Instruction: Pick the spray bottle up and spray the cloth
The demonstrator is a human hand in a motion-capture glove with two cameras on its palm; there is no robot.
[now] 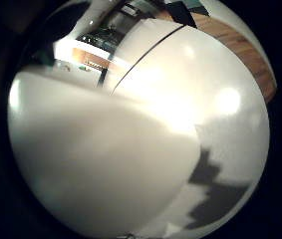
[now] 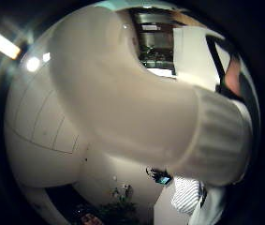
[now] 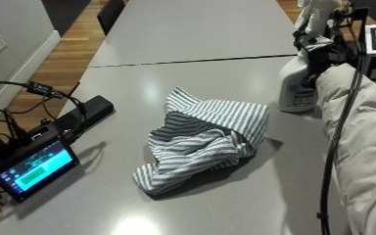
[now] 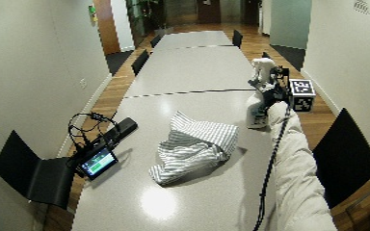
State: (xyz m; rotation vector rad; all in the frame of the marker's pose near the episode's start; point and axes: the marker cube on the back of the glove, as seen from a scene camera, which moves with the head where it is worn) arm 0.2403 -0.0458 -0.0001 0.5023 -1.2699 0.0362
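A: What are the fingers doing?

B: The gloved right hand is wrapped round the neck of the bottle, fingers curled about it just under the white spray head. In both palm views the bottle's white body fills most of the picture, so it sits close against the palm.

A: And where is the bottle?

B: Upright at the right side of the grey table. From the outside view I cannot tell whether its base touches the tabletop or is just clear of it.

A: The cloth?

B: The striped cloth lies crumpled in a heap mid-table, to the left of the bottle and apart from it. Nothing touches it.

A: The arm?

B: A pale padded sleeve runs from the near right edge up to the hand.

A: Anything else on the table?

B: A small lit screen with a black box and cables at the left edge, well apart from the cloth.
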